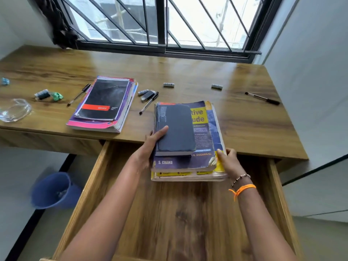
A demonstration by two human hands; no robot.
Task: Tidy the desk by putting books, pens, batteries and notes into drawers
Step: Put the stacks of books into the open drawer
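**Carrying a book stack over the open drawer**

Gripping from both sides, the left hand [152,146] and right hand [228,162] hold a stack of books [205,140] above the back part of the open drawer [169,213], its far half over the desk [244,119] edge. The left thumb lies flat on the small dark book [176,129] at the top, with the other fingers out of sight under the pile; the right fingers curl round the near right corner, pressing on the yellow-edged bottom book.

By the look of it, the stack is heavy and thick, with worn, soft paper covers that could bend or slide. The small top book sits loose, so a thumb pinning it seems sensible; the best hold is probably low, under the bottom book, at opposite sides.

Just beyond the left fingertips lies a pen [148,103] beside a small dark object and a battery [143,92]. Further left of those fingers sits a second book pile [103,104], another pen [79,95] and some crumpled scraps. Beyond the right fingers, two batteries [217,86] and a third pen [262,98] rest near the window side.
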